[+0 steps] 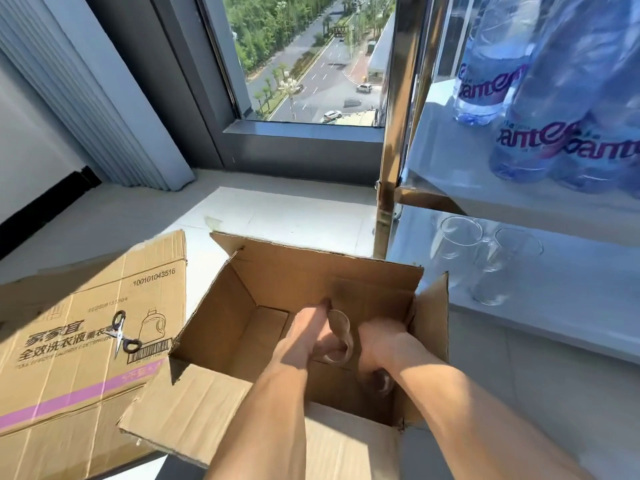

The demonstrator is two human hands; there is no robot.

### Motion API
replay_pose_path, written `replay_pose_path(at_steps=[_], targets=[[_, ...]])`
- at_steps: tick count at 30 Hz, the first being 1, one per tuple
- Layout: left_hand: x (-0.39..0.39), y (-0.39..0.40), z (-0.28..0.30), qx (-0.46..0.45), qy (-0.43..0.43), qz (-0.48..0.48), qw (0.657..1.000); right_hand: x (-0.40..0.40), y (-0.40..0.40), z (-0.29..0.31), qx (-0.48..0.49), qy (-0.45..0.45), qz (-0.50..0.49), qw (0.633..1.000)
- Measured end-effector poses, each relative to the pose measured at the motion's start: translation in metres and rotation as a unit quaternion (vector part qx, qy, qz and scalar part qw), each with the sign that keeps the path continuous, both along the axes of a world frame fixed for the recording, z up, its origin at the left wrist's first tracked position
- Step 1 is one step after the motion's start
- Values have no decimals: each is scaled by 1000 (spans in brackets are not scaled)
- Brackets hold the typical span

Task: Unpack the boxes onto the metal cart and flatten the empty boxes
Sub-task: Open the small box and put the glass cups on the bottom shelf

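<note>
On the cart (571, 216): water bottles (540, 133), upper shelf; two glasses (485, 261), lower shelf. Flattened box (69, 341) on floor, scissors (123, 336) atop. Open box (311, 282): your left hand (304, 336) and right hand (384, 341) inside, each gripping a glass (341, 337). It's nearly empty; flatten it afterwards.

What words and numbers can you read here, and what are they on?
"100101043516": on the flattened box.
"家家宜 全效洗衣液": big print on the same box, beside a bottle drawing.
Small English line under it, the faint number above and the barcode digits: too blurred to read.
"...ante...": purple brand on the water bottles on the cart shelf, partly cut off.
Open box: no print showing.
</note>
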State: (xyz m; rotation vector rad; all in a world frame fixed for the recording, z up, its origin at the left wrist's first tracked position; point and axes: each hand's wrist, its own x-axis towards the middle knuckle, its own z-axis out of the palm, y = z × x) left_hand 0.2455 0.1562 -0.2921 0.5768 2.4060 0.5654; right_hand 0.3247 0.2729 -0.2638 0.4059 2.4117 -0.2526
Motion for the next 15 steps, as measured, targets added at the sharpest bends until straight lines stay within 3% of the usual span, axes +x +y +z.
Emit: replay_pose_path(at_steps=[3,7,11,15], targets=[[-6,-7,42,-81,49,-46,994,8,6,15,-64,64,-111,990],[-10,-11,123,-110,62,-58,990,14,21,79,-152,156,-213,952],[-12,0,204,-78,71,-31,994,22,32,139,-143,232,-214,938],[9,27,253,10,76,10,997,36,50,180,-216,237,-227,920]])
